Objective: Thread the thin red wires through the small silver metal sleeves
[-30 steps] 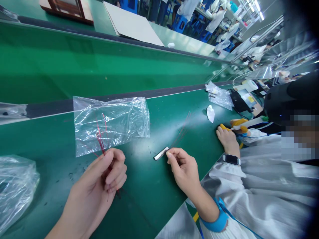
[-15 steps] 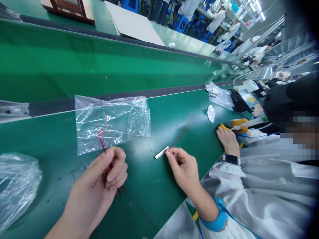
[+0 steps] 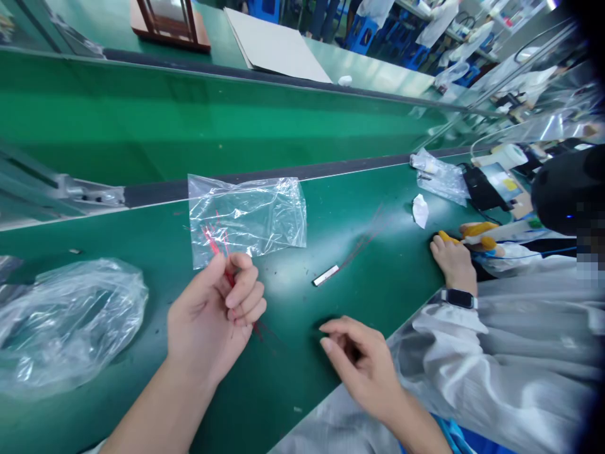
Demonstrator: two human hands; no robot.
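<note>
A bundle of thin red wires (image 3: pixel 210 239) is gripped in my left hand (image 3: pixel 215 315), closed around it. One end fans out above the fingers over a clear plastic bag (image 3: pixel 269 214); the other trails below the palm. My right hand (image 3: pixel 368 369) hovers low over the green bench, thumb and forefinger apart, nothing between them. Above it on the bench lies a small white strip with a dark edge (image 3: pixel 326 275). Thin reddish wires (image 3: pixel 362 243) run from its right end toward the back.
A larger crumpled plastic bag (image 3: pixel 99 321) lies at left. At right, a co-worker's hand (image 3: pixel 451 261) with a watch works beside yellow-covered fingers. A white scrap (image 3: pixel 420 211) and another plastic bag (image 3: pixel 439 176) are near the back. Grey sheets (image 3: pixel 278 50) rest on the upper shelf.
My right hand has let go of the white strip and drawn back toward me, leaving it on the bench. My left hand still holds the red wires. The view has shifted left.
</note>
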